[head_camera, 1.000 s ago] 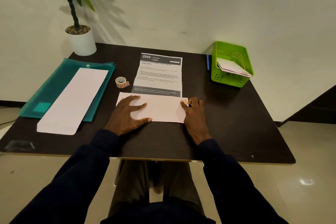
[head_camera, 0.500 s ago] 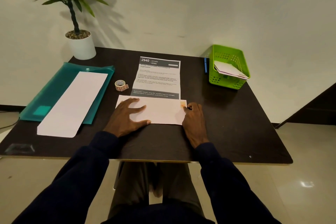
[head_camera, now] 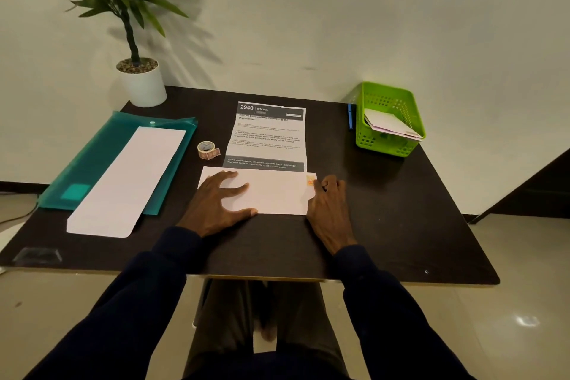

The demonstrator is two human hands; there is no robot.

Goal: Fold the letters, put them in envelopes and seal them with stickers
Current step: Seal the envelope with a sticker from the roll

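A white envelope (head_camera: 274, 191) lies flat on the dark table (head_camera: 401, 225) in front of me. An orange sticker (head_camera: 310, 179) sits at its right end. My left hand (head_camera: 217, 202) presses flat on the envelope's left half with fingers spread. My right hand (head_camera: 328, 207) rests at the envelope's right edge, fingers curled, fingertips beside the sticker. A printed letter (head_camera: 268, 136) with fold creases lies unfolded just behind the envelope. The sticker roll (head_camera: 207, 149) stands left of the letter.
A stack of white envelopes (head_camera: 129, 179) lies on a teal folder (head_camera: 92, 157) at the left. A green basket (head_camera: 388, 117) with filled envelopes stands at the back right, a blue pen (head_camera: 350, 116) beside it. A potted plant (head_camera: 138, 80) occupies the back left corner.
The orange sticker at the envelope's right end has come into view as my right hand slid slightly right. My left hand has stayed pressed on the envelope.
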